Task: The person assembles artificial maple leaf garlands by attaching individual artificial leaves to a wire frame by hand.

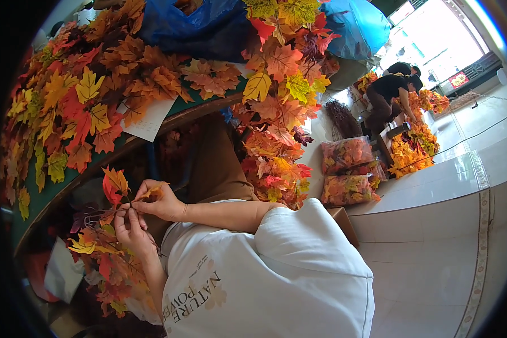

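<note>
While the worktop (56, 188) runs off to the left under a thick drift of loose artificial maple leaves (79, 107) — red, orange, yellow — its near edge slants down toward the person's lap, and that is where the work sits. A leafy branch (104, 248) lies below that edge, against the person's knees, with a red-and-orange leaf (114, 185) standing up at its tip. The left hand (132, 228) is closed narrowly on the stem just under that leaf, fingers pinched; the right hand (160, 203) meets it from the other side, thumb and fingertips closed on a small orange leaf (151, 193). To my eye these will handle as almost weightless — thin fabric blades, soft and floppy, easily creased, on a thin stem that likely bends — so the stem or the leaf's base looks the place to hold, not the blade. A white paper sheet (149, 121) hangs over the worktop's edge above the hands. Room is tight here: the edge above, knees below. Further right stands a tall leaf-covered branch pile (279, 112), then clear bags of leaves (348, 172) on open tiled floor (434, 236), where another person (391, 93) bends well apart.
</note>
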`<action>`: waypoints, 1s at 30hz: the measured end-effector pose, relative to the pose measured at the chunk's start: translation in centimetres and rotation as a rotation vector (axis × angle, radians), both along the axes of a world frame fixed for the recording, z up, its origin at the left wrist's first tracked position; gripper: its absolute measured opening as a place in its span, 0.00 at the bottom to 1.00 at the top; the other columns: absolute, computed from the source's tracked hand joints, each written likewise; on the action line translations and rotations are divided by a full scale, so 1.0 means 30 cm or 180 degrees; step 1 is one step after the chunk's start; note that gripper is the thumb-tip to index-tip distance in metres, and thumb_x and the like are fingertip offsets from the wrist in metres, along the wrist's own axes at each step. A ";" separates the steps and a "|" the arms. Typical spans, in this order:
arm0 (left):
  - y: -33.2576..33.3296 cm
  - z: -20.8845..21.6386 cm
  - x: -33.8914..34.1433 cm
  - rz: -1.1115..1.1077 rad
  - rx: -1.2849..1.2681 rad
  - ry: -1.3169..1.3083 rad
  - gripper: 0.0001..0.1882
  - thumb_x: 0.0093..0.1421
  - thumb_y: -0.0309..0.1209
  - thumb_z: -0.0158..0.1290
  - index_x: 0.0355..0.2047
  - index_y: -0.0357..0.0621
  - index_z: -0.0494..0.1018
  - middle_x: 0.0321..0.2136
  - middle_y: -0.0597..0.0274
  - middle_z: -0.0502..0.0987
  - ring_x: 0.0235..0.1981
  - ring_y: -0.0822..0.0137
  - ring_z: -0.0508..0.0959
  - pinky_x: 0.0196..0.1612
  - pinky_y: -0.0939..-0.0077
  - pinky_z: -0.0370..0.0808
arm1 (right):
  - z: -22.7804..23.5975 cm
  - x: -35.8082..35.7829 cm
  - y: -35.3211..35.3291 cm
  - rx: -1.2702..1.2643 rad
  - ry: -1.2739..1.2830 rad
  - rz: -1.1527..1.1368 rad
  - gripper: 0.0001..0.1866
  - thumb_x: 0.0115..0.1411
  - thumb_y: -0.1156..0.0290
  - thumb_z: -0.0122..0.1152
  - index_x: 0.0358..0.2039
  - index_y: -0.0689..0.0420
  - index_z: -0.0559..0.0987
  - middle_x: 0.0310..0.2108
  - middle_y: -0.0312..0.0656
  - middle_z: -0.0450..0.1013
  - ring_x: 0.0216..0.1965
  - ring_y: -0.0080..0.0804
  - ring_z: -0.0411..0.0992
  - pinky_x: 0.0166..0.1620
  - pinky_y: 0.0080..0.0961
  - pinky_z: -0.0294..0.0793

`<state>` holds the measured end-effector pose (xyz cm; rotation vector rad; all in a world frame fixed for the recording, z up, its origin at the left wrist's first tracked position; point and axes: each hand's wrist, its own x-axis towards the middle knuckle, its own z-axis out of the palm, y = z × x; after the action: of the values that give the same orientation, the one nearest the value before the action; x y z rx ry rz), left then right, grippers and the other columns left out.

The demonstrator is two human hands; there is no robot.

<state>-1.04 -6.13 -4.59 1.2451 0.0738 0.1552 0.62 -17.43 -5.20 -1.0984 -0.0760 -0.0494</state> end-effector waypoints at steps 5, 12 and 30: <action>0.037 -0.034 0.008 0.0137 0.0112 0.0247 0.07 0.61 0.24 0.48 0.38 0.36 0.70 0.20 0.69 0.68 0.15 0.83 0.61 0.16 0.90 0.55 | -0.060 0.024 0.020 -0.0604 -0.0486 0.0132 0.10 0.49 0.79 0.65 0.25 0.59 0.71 0.26 0.34 0.70 0.30 0.17 0.68 0.33 0.17 0.70; 0.040 -0.054 0.076 0.0220 -0.0976 -0.0127 0.12 0.59 0.25 0.51 0.44 0.38 0.69 0.23 0.66 0.71 0.19 0.78 0.68 0.22 0.86 0.65 | -0.045 0.046 0.018 -0.0660 -0.0484 0.0771 0.15 0.57 0.68 0.58 0.40 0.65 0.73 0.28 0.40 0.74 0.30 0.22 0.72 0.33 0.22 0.72; 0.147 -0.069 0.070 0.0815 -0.0992 0.0207 0.12 0.59 0.25 0.51 0.44 0.35 0.71 0.31 0.64 0.74 0.27 0.76 0.73 0.33 0.84 0.71 | 0.041 -0.018 0.020 -0.4855 -0.3453 -0.0047 0.28 0.39 0.74 0.55 0.47 0.54 0.74 0.15 0.30 0.64 0.18 0.24 0.65 0.21 0.21 0.67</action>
<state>1.06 -1.72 -6.65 0.9260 0.3034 0.3131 0.08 -16.82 -3.99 -2.4698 -1.2411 -0.6887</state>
